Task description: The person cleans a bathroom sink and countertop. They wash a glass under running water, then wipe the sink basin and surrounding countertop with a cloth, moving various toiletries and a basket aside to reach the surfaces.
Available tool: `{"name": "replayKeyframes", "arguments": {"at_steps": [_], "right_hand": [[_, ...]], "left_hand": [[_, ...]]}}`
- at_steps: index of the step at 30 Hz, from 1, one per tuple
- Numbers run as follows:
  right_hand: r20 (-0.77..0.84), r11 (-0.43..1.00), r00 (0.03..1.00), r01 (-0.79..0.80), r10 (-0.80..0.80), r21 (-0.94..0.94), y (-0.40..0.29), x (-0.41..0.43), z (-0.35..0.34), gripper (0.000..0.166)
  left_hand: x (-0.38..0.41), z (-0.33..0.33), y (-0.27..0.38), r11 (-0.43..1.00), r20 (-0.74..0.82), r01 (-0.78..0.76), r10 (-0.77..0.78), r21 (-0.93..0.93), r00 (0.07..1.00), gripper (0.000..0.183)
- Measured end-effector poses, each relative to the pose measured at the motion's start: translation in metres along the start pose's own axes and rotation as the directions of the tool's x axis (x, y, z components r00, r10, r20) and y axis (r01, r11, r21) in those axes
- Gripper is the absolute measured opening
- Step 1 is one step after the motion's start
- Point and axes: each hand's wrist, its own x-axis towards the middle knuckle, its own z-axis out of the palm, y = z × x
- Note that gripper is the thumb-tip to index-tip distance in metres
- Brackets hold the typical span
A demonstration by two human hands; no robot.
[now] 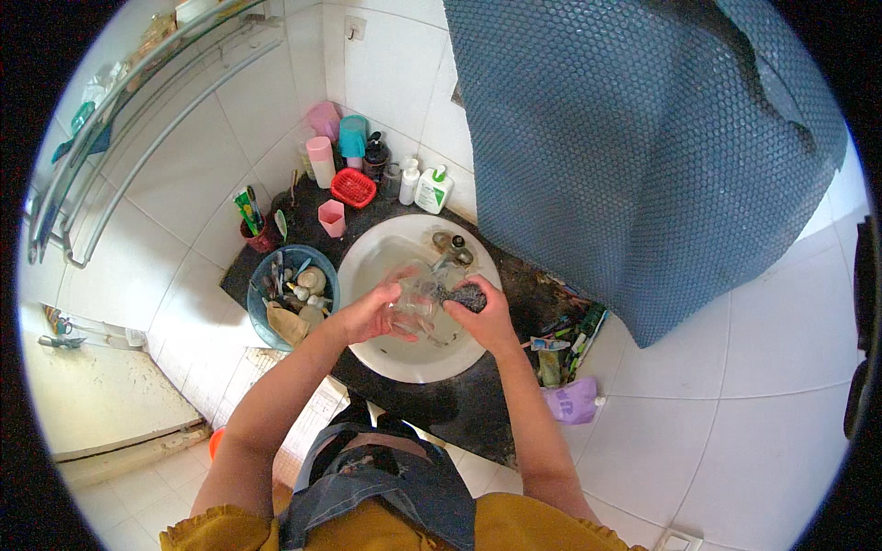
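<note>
Over a white washbasin (368, 361), my left hand (375, 313) holds a clear, see-through container (412, 303), its fingers around the side and underneath. My right hand (486, 317) grips a dark grey scouring pad (468, 297) close to the container's right side; whether the two touch is hard to tell. Behind both hands stands a metal tap (451, 256) at the basin's back edge. Some small dark bits lie in the bowl of the basin.
Left of the basin, a blue tub (256, 313) holds several utensils and bottles. Pump bottles (434, 189), a red soap dish (353, 187) and a pink cup (332, 217) stand behind. Blue bubble-textured sheeting (586, 172) hangs at right, above toothbrushes, tubes and a purple pouch (570, 401).
</note>
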Motion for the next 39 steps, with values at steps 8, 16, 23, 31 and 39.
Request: {"name": "replayKeyframes", "arguments": {"at_steps": [8, 16, 23, 31, 39], "right_hand": [[-0.175, 0.874, 0.929, -0.225, 0.325, 0.43, -0.005, -0.007, 0.026, 0.022], [-0.014, 0.879, 0.958, 0.256, -0.286, -0.403, -0.015, 0.013, -0.001, 0.028], [-0.156, 0.999, 0.987, -0.039, 0.036, -0.013, 0.013, 0.016, 0.001, 0.035], [0.057, 0.832, 0.899, 0.425, -0.434, -0.357, -0.003, 0.018, -0.003, 0.031], [-0.081, 0.892, 0.93, -0.315, 0.358, 0.323, 0.027, -0.007, 0.012, 0.026]], "left_hand": [[0.016, 0.013, -0.005, 0.964, -0.078, -0.242, 0.235, -0.11, 0.969, 0.077], [0.012, 0.01, -0.004, 0.997, -0.102, -0.005, -0.002, -0.072, 0.995, 0.077], [0.015, 0.022, 0.007, 1.0, -0.166, -0.016, 0.017, 0.002, 0.986, 0.079], [0.008, 0.005, -0.018, 0.948, -0.047, 0.266, -0.277, -0.174, 0.96, 0.079], [0.015, 0.036, -0.013, 0.979, -0.139, -0.203, 0.205, 0.033, 0.969, 0.084]]}}
